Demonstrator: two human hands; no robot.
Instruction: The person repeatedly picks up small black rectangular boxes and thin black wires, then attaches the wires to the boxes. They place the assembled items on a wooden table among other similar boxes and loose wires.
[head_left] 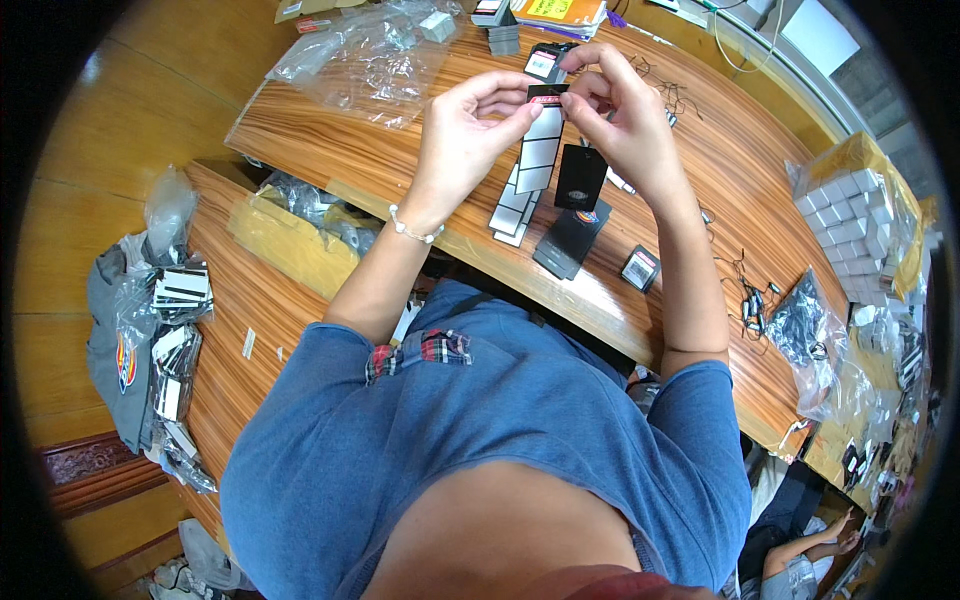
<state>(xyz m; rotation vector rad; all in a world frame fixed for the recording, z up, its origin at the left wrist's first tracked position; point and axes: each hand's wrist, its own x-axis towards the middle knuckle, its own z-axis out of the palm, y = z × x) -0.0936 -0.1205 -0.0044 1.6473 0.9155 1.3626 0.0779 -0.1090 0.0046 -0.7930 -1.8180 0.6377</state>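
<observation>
My left hand (470, 125) and my right hand (630, 125) meet above the far part of the table. Between them is a small black tag (547, 91) with a red strip, its left edge pinched by my left thumb and fingers. My right thumb presses at the tag's right edge, with the index finger bent above it. Just below my right hand is a black hang tag (580, 178); whether it hangs from a string I cannot tell. White sticker strips (540, 160) run beneath my hands. Nearer me lies a stack of black tags (566, 248).
The wood-grain table (620, 310) carries a small stack of labelled cards (640, 268) and loose black strings (755, 300). A clear plastic bag (365, 65) lies far left. White boxes (845, 220) in plastic stand right. Bagged tags (180, 340) sit left. Another person's arm (800, 550) shows lower right.
</observation>
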